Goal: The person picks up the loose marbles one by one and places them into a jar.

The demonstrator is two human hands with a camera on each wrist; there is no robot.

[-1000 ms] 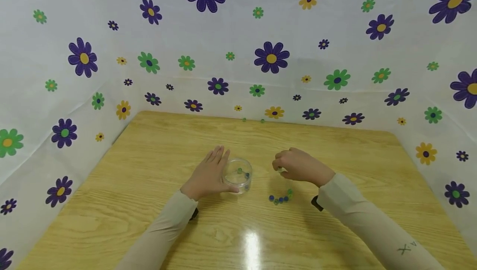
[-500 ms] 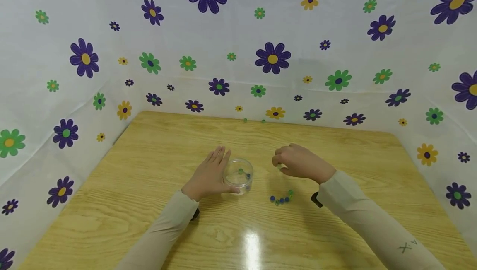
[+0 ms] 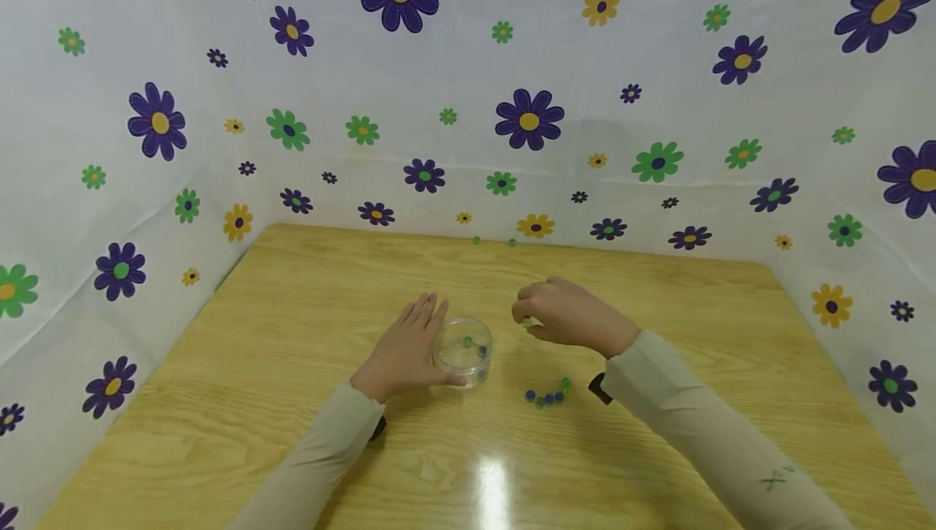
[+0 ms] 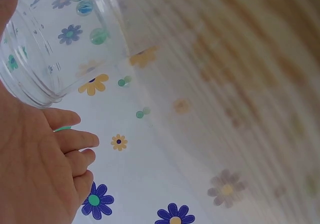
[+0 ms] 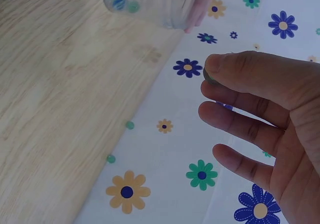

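Observation:
A clear round plastic jar [image 3: 464, 366] stands on the table with several green and blue marbles inside. My left hand [image 3: 404, 355] rests against its left side, fingers straight and thumb across the front; the left wrist view shows the jar [image 4: 82, 44] between thumb and fingers. Just right of the jar, above the table, my right hand [image 3: 574, 314] pinches a green marble [image 3: 527, 323] between thumb and index finger. That marble [image 5: 208, 75] is mostly covered by the thumb in the right wrist view; the other fingers are loosely bent.
Several blue and green marbles [image 3: 549, 398] lie in a curved row in front of the right hand. Two green marbles, one at left [image 3: 476, 240] and one at right [image 3: 512, 242], lie at the table's back edge. Flower-patterned cloth [image 3: 329, 91] encloses the table's back and sides.
My right hand has moved left and slightly away from me, closer to the jar, with the green marble pinched. The left hand stays at the jar.

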